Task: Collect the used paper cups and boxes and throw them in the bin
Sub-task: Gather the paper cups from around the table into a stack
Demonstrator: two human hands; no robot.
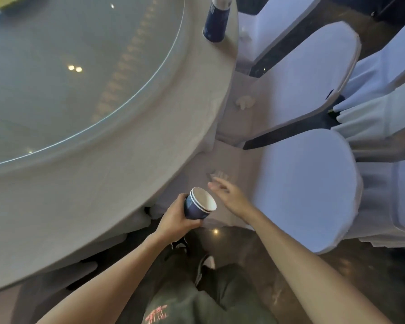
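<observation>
Round table [131, 174] with white cloth and glass top fills left and centre of frame. White-covered chairs [309, 188] along right side. Blue paper cup [216, 19] upright on table edge, top centre. Left hand [177, 218] grips nested blue cups [199, 205], lower centre. Right hand [232, 195] just beside them, fingers spread, holding nothing.

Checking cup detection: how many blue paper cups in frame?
3. Two nested in the left hand as a stack, going by its double rim; one cup at the table edge, top. More may be out of frame.
</observation>
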